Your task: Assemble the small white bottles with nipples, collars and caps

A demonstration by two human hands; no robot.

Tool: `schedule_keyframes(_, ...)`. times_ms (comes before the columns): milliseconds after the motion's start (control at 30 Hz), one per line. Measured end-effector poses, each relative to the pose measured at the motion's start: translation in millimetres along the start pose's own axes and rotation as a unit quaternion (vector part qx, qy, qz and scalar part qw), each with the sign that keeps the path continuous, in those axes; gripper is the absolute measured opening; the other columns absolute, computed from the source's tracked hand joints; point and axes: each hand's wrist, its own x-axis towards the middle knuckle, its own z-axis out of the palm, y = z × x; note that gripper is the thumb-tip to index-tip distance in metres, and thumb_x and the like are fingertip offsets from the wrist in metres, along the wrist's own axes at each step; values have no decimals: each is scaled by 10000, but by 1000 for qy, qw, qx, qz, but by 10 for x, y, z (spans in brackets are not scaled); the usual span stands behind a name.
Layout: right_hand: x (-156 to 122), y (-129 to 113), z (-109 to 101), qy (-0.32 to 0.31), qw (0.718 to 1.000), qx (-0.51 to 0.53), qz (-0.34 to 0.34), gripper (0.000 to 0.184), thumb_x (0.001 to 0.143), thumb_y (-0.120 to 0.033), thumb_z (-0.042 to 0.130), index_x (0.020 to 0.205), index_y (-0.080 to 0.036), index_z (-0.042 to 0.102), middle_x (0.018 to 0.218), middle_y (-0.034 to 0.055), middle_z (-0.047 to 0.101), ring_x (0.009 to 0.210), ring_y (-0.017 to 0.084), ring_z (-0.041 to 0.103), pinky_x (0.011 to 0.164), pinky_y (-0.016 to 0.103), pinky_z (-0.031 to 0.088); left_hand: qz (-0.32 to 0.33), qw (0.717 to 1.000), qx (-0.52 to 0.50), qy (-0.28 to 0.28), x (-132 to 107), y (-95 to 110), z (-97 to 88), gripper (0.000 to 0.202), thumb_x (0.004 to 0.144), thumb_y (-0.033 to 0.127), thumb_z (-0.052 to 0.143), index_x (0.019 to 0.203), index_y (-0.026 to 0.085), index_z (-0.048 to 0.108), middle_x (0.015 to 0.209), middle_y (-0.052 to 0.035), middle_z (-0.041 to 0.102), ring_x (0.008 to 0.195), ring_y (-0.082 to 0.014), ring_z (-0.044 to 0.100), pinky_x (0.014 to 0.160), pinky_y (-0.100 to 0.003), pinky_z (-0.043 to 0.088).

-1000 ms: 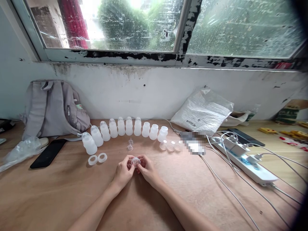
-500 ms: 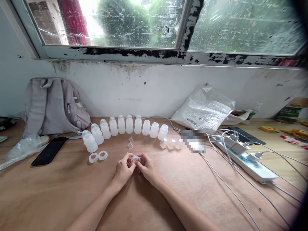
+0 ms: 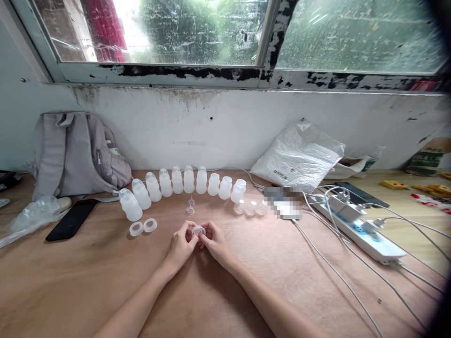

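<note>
One ring (image 3: 198,230), pinched by both my hands.
My left hand (image 3: 181,245) and right hand (image 3: 216,244) grip its sides, nearer me than the teats (image 3: 190,211) (whether one sits inside, I cannot tell). Uneven thumb pressure could tilt it; smooth plastic might then slip free and knock them.

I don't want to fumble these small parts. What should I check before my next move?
1. Left hand gripping the ring: ok.
2. Right hand gripping it too: ok.
3. Anything seated inside that ring: cannot tell, too small and partly covered.
4. Two loose rings lying flat, apart from the hands: ok.
5. Every bottle capped: not ok; the three at the right end lack clear caps.
6. Power strip away from both hands: ok.
</note>
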Motion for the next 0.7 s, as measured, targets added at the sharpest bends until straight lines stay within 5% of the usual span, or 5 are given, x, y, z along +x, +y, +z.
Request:
schedule_keyframes(267, 16, 85, 5, 2, 1000, -7, -7, 88, 711, -203, 524, 777, -187, 467, 555, -60, 511, 421, 75, 470, 404, 195, 396, 14, 1000, 18, -2, -2, -7, 16, 124, 726, 235, 458, 842, 219, 498, 578, 57, 554, 523, -111, 544, 539, -203, 403)
schedule_keyframes(700, -8, 62, -12, 15, 998, -55, 8, 137, 745, -306, 526, 756, -183, 466, 540, -63, 489, 383, 66, 456, 337, 171, 367, -4, 999, -40, -26, 1, 10, -10, 188, 806, 360, 411, 822, 199, 508, 637, 24, 576, 544, -117, 539, 538, -208, 400)
